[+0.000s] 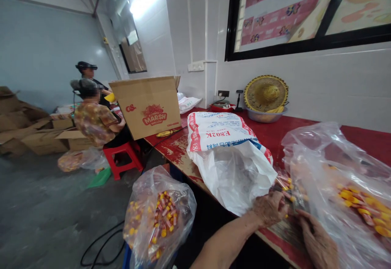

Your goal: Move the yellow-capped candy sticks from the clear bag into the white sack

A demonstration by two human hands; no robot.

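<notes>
My left hand point(271, 209) is at the table's front edge with its fingers curled, and what they hold, if anything, is hidden. Beside it lie loose small tubes point(285, 184) with yellow caps and pinkish bodies. The white woven sack point(235, 171) lies just left of that hand, its mouth facing me. Close by on the right, my right hand point(317, 238) has its fingers stretched out low over the tabletop, nothing visible in them. A large clear plastic bag point(317, 171) of more capped tubes point(365, 208) stands against its right side.
Below the table edge on the left is another clear bag point(160, 216) of tubes. A cardboard box point(146, 108) stands farther back. A basin point(265, 115) with a straw hat point(266, 93) sits by the wall. Two people work at the left, near a red stool point(122, 159).
</notes>
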